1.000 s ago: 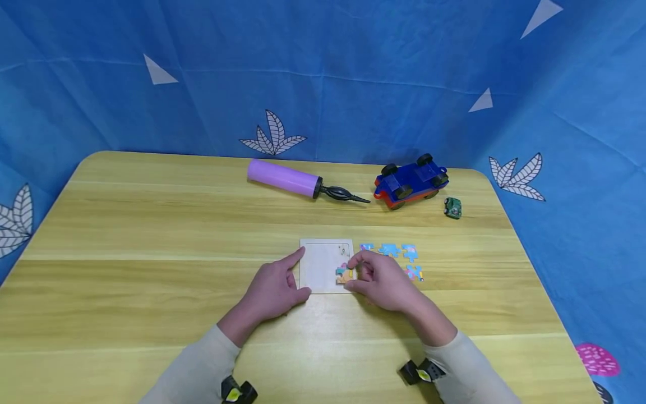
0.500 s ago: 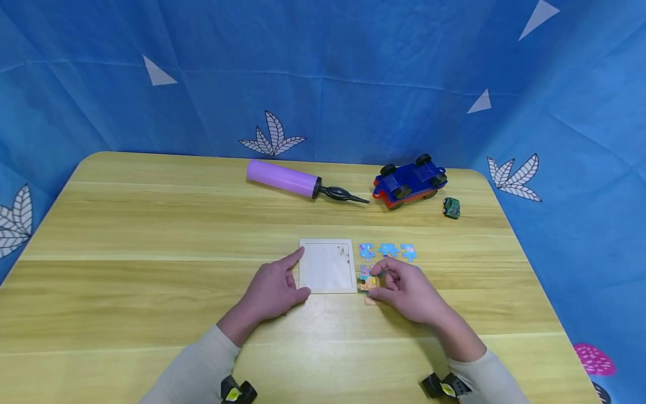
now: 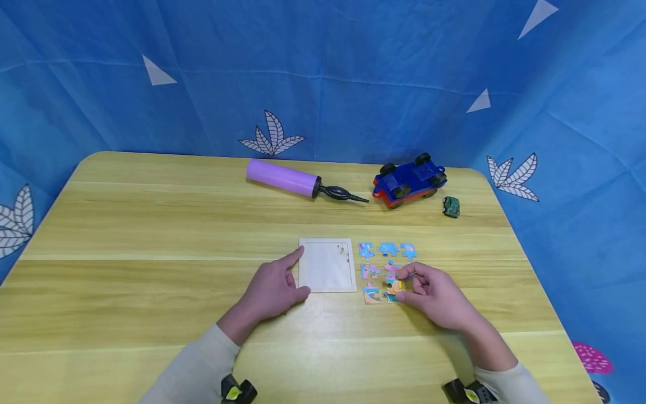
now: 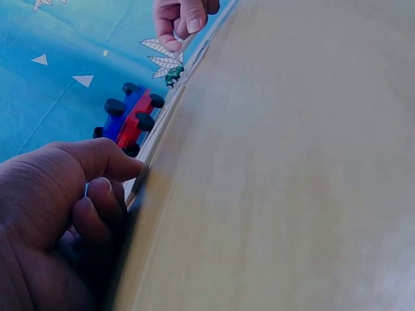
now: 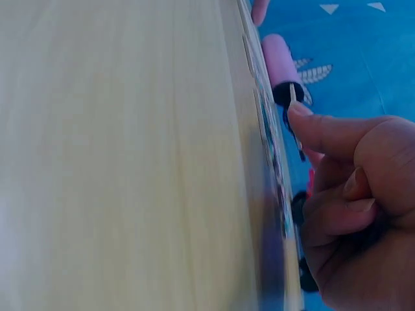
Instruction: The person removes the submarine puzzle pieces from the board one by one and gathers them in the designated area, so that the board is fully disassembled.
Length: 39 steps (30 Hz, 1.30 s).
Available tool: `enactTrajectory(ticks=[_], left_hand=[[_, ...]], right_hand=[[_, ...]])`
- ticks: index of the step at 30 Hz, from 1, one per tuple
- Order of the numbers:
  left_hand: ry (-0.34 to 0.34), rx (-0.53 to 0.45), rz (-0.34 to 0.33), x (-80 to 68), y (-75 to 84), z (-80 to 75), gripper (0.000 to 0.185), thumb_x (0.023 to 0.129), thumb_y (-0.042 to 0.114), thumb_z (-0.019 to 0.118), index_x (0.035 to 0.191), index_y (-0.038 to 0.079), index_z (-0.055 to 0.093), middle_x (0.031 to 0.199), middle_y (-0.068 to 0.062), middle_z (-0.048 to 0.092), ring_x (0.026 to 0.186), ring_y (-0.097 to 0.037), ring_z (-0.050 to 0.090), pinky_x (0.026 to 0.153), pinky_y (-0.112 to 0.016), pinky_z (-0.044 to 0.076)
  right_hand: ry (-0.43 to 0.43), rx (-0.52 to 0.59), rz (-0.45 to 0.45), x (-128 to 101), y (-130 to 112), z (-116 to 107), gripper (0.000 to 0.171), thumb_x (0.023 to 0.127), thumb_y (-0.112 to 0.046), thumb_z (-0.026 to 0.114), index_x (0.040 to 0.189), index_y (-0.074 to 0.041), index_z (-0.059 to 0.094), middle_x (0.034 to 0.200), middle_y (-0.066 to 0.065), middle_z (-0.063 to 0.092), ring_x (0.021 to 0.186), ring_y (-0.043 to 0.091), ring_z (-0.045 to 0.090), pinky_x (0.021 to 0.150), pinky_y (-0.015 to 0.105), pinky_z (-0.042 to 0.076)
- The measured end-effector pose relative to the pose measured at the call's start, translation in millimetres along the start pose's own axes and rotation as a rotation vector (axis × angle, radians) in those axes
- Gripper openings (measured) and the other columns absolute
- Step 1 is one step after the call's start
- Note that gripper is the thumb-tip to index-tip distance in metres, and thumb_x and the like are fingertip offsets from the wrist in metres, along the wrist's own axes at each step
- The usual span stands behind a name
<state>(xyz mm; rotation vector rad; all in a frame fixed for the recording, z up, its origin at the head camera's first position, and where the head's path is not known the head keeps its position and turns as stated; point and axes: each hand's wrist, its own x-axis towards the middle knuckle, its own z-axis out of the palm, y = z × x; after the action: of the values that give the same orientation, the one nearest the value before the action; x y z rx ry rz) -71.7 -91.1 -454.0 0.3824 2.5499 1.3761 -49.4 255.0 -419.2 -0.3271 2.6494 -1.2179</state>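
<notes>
Fingers of the right hand (image 3: 434, 294) are pinched on a puzzle piece (image 3: 393, 286), now carried further right of the puzzle tray (image 3: 327, 266), which stays braced by the loosely spread left hand (image 3: 272, 289).

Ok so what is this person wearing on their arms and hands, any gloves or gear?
No gloves: both the left hand and the right hand are bare. Each arm is covered by a long cream sleeve reaching to the wrist. Near each cuff, at the bottom edge of the head view, sits a small black device with a yellow mark.
</notes>
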Motion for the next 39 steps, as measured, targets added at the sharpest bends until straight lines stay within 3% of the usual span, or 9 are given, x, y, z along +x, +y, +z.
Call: enactTrajectory(ticks=[16,39], left_hand=[[-0.003,-0.006,-0.011,0.4,-0.3,-1.3,0.083,0.079,0.013,0.079,0.153,0.008,0.041,0.058,0.006,0.056,0.049,-0.011,0.05,0.061,-0.032,0.047],[0.012,0.024,-0.012,-0.4,-3.2,-1.8,0.083,0.08,0.016,0.079,0.153,0.008,0.041,0.058,0.007,0.055,0.05,-0.011,0.05,0.06,-0.032,0.047]], right_hand=[[-0.012,-0.038,-0.002,-19,21,-23,0.024,0.088,-0.017,0.079,0.106,-0.009,0.065,0.063,-0.005,0.036,0.051,0.007,0.032,0.062,0.028,0.039],[-0.078,0.002,0.007,-17,29,-28,0.03,0.086,-0.014,0.08,0.11,-0.008,0.063,0.062,-0.006,0.035,0.051,0.007,0.032,0.07,0.027,0.043]])
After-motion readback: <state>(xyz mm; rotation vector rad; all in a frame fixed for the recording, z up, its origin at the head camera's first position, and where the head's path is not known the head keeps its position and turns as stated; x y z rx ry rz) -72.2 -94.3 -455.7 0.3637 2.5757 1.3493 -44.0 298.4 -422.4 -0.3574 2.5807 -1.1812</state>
